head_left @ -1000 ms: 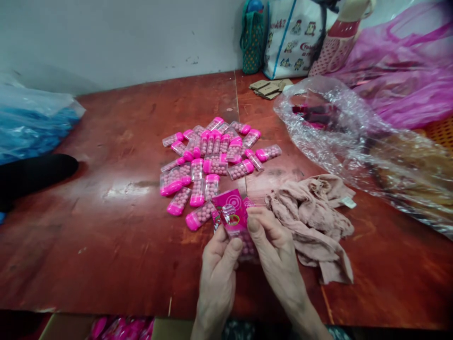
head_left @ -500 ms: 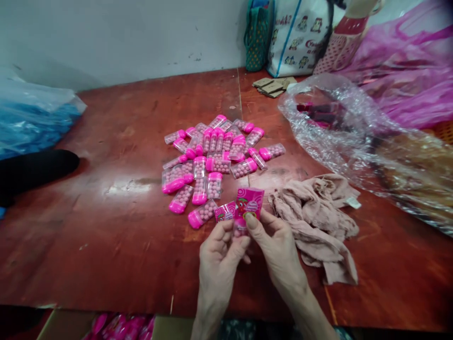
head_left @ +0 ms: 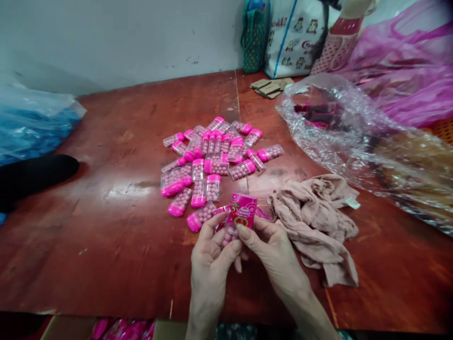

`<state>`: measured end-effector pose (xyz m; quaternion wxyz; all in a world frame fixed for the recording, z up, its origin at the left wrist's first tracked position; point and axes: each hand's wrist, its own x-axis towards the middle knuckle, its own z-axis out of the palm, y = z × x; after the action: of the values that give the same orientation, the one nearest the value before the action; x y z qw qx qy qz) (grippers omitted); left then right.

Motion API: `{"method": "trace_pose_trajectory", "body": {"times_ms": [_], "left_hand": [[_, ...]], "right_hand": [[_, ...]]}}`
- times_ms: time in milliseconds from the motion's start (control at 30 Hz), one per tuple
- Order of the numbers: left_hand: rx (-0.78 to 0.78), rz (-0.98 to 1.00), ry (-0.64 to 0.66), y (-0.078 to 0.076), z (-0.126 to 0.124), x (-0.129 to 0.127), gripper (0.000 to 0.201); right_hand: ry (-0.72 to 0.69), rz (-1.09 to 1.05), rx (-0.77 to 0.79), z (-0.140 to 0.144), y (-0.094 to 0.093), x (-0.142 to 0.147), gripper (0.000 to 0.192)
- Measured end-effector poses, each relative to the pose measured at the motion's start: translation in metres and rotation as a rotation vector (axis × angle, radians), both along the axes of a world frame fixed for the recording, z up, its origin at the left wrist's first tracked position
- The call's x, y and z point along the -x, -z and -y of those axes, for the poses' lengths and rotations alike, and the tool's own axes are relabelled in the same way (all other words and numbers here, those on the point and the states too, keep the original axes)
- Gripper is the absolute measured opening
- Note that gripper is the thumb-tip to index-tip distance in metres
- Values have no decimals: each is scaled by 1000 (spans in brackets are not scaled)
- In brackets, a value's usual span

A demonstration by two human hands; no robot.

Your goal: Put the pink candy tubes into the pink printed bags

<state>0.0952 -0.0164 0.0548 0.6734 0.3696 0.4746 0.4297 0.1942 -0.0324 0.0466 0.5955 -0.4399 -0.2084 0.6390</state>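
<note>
My left hand point(head_left: 209, 259) is closed around a small clear candy container point(head_left: 229, 237) with pink balls inside. A pink printed label point(head_left: 243, 208) with a red fruit figure stands up against the container, and my right hand point(head_left: 279, 252) pinches it near its lower edge with thumb and fingers. More pink printed paper shows behind both hands, partly hidden. Just beyond lies a spread of pink-capped candy containers point(head_left: 213, 188), several of them overlapping, most on their sides.
A crumpled beige cloth point(head_left: 314, 212) lies right of my hands. Clear plastic wrap point(head_left: 339, 156) and a pink bag point(head_left: 396, 71) fill the right side. Blue items in a bag point(head_left: 35, 125) and a black object point(head_left: 38, 174) sit left. Below the table edge, a box holds pink pieces point(head_left: 123, 329).
Both hands have shifted slightly left and down with the container and label. The label now leans more, and more of the container's pink balls shows below it.
</note>
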Motion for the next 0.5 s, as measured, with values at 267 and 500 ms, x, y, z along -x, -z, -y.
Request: {"method": "trace_pose_trajectory", "body": {"times_ms": [267,500], "left_hand": [[39,107,-17,1,2,2,41],[247,218,-126,1,2,4,40]], "right_hand": [[33,39,37,0,-1,6,19],[-86,44,103,0,-3,4,22]]}}
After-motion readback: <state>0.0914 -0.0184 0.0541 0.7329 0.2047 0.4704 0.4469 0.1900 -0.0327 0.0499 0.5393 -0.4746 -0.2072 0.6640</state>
